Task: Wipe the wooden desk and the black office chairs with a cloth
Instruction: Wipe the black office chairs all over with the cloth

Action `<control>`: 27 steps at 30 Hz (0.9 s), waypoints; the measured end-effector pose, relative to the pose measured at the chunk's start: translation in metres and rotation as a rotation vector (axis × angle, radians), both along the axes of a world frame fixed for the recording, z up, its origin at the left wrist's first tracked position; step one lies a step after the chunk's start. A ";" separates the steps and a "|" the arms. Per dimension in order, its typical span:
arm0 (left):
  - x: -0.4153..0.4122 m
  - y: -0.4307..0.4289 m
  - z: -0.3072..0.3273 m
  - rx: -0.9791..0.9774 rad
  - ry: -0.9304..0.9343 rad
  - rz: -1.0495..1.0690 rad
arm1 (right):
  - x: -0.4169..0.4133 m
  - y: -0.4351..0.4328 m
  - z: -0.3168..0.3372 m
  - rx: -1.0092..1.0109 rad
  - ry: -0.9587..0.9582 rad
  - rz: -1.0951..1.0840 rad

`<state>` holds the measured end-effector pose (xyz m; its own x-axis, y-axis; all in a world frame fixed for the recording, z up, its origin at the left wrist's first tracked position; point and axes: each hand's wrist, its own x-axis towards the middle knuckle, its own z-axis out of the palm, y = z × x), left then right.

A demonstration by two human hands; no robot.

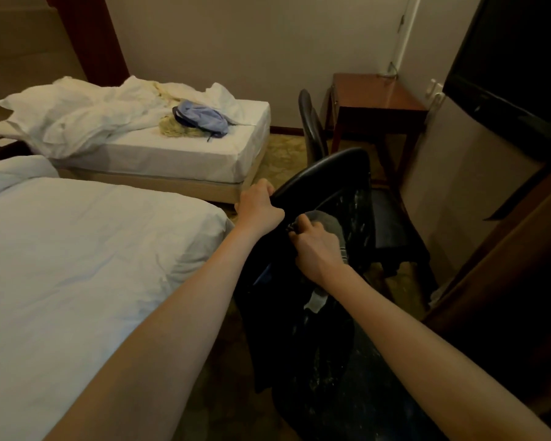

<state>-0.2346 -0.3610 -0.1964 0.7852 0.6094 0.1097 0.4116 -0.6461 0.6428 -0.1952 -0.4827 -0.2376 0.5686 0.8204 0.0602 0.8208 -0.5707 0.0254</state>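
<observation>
A black office chair (pixel 341 173) stands in front of me, its back worn and flaking. My left hand (pixel 260 205) grips the top edge of the chair's back. My right hand (pixel 314 246) holds a grey cloth (pixel 330 222) bunched against the back of the chair. A second black chair (pixel 310 122) stands farther off, beside the wooden desk (pixel 376 93) against the far wall.
A made bed (pixel 77 249) with white sheets lies close on my left. A second bed (pixel 178 148) behind it carries crumpled linen and a blue bag (pixel 201 117). A dark television (pixel 516 52) hangs at upper right above a wooden cabinet (pixel 506 259). Patterned carpet runs between.
</observation>
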 end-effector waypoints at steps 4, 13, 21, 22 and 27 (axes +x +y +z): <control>-0.002 0.004 -0.003 -0.014 -0.023 -0.029 | -0.031 -0.002 0.005 -0.101 -0.006 0.133; -0.008 0.005 -0.002 -0.007 -0.023 -0.208 | -0.073 -0.034 -0.007 -0.037 -0.008 0.311; -0.010 0.003 -0.004 -0.067 -0.172 -0.185 | -0.048 -0.016 -0.009 0.351 0.018 -0.104; -0.008 0.003 -0.005 -0.039 -0.159 -0.184 | -0.052 -0.010 -0.010 0.285 0.001 -0.077; 0.010 -0.013 0.003 0.196 -0.033 -0.198 | -0.036 -0.015 -0.013 0.100 -0.063 -0.033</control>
<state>-0.2244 -0.3740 -0.1936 0.8808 0.4093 0.2381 0.2459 -0.8251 0.5086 -0.2310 -0.4975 -0.2510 0.5875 0.7895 0.1778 0.8002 -0.5995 0.0181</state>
